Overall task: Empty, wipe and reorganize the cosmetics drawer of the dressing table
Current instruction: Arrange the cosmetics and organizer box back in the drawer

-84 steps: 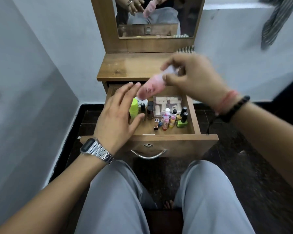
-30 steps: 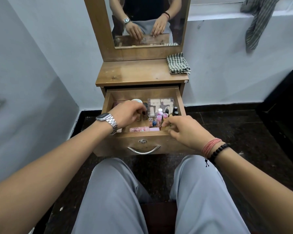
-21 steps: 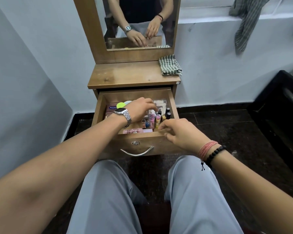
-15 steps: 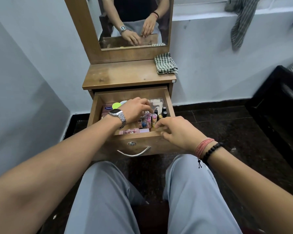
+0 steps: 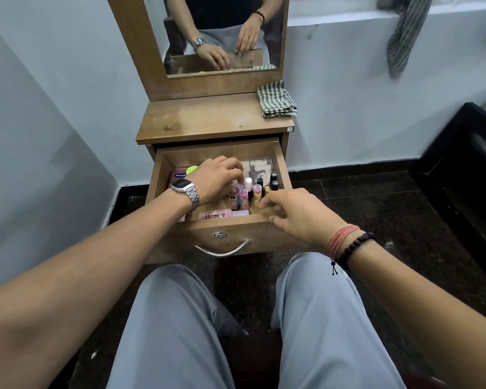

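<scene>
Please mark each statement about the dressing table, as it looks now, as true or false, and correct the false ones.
1. The drawer is pulled open. True.
2. The pink bottle stands upright at the back of the drawer. False: it lies on its side along the front wall.
3. A folded checked cloth lies on the tabletop, at its right end. True.
4. The left hand rests on the tabletop. False: it reaches into the drawer, over the small bottles.
5. The right hand holds the metal drawer handle. False: it is at the front right corner of the drawer, above the handle.
</scene>
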